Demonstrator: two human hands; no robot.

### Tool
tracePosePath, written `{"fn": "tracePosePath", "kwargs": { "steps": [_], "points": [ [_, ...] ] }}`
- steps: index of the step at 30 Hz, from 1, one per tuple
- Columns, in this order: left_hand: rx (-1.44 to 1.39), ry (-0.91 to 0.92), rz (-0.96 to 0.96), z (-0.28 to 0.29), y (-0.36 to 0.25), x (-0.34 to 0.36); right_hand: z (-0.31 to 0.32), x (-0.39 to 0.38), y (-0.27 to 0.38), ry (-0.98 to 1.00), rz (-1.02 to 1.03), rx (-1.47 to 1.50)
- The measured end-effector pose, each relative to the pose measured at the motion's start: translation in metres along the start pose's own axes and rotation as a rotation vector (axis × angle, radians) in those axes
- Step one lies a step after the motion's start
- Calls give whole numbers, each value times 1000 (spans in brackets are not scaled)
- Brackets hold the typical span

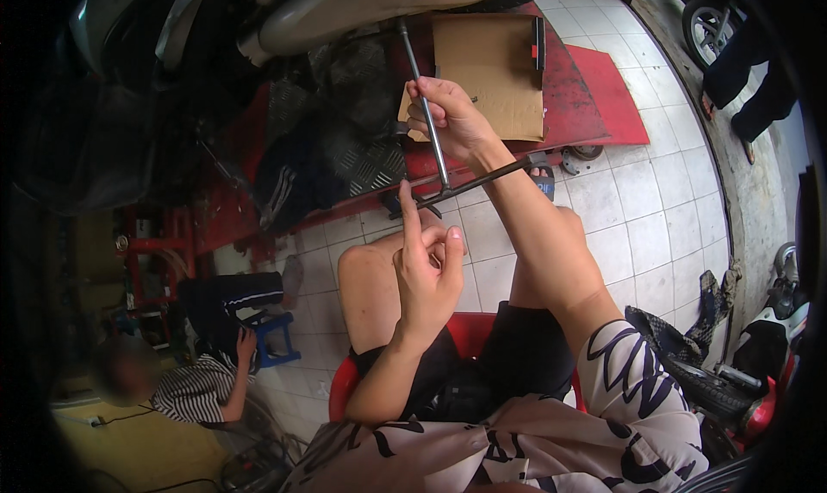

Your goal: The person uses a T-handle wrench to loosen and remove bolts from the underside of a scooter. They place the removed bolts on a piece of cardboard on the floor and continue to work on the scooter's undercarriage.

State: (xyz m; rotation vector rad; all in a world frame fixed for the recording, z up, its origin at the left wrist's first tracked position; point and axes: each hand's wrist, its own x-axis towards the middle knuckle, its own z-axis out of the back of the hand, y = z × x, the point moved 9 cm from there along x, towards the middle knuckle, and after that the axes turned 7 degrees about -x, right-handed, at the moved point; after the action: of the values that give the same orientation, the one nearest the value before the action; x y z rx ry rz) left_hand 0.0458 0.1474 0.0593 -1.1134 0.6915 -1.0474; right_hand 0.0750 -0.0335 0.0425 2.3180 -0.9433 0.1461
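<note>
A T-handle socket wrench point(437, 152) slants down from the underside of a motorcycle's pale body panel point(345, 10), its far end reaching the lower edge there. My right hand point(450, 118) is closed around the chrome shaft, about midway along. The dark crossbar sits at the near end, pointing up to the right and passing in front of my right forearm. My left hand point(428, 265) is below the crossbar's left end. Its index finger stretches up to the bar, while the other fingers curl loosely with nothing in them.
An open cardboard box point(487, 71) lies on the red lift platform point(577, 96) beneath the motorcycle. At left, a person in a striped shirt point(198, 390) is near a blue stool point(277, 340). Another person's legs point(754, 88) stand at far right. A small red-and-white vehicle point(767, 346) is at right.
</note>
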Motion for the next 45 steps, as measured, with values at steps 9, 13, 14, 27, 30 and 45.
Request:
{"fn": "tracePosePath", "kwargs": {
  "steps": [9,13,14,27,30,45],
  "points": [
    [62,0,-306,0,-40,14,0,4,-11,-11,-35,-1],
    [34,-264,-127,42,-19,9,-3,6,-11,-21,-34,-11],
    [64,-272,-150,38,-8,9,-3,6,-11,-32,-34,8],
    [-295,66,-58,-2,-24,23,-26,-14,-13,278,-204,-43],
    [-216,-189,-251,21,-48,8,-25,-12,-9,249,-156,-30],
    [-172,-18,112,-3,0,2,-19,-5,-15,142,-133,-12]
  ]
}}
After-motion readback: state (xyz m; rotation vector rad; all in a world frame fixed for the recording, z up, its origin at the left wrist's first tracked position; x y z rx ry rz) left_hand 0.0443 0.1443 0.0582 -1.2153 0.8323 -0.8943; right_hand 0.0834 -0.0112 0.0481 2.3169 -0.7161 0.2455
